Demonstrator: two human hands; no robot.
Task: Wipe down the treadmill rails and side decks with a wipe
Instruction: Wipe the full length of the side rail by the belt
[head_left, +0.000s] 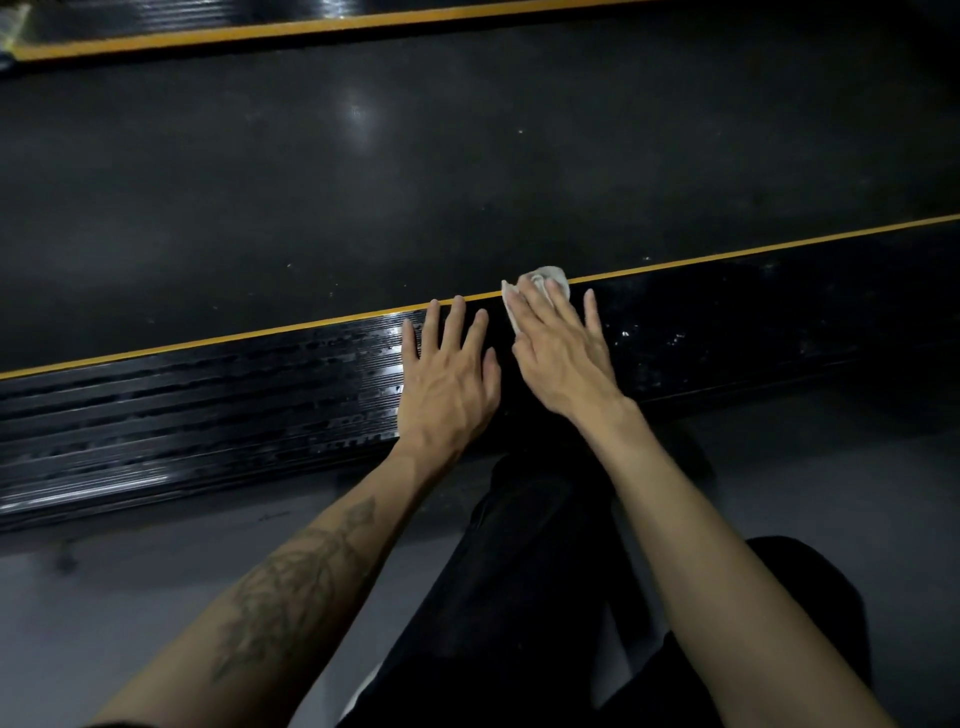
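The near side deck (208, 410) of the treadmill is a black ribbed strip with a yellow line along its belt-side edge. Its left part shines wet; its right part (727, 322) shows pale specks. My left hand (449, 374) lies flat on the deck with straight, spread fingers. Just to its right, my right hand (563, 348) presses a white wipe (545, 278) flat against the deck near the yellow line. The wipe sticks out beyond my fingertips and at the left of my fingers. The far side deck (311, 15) runs along the top of the view.
The dark treadmill belt (415, 156) fills the middle between the two decks. Grey floor (104, 597) lies in front of the near deck. My legs in black trousers (519, 597) are folded below my arms.
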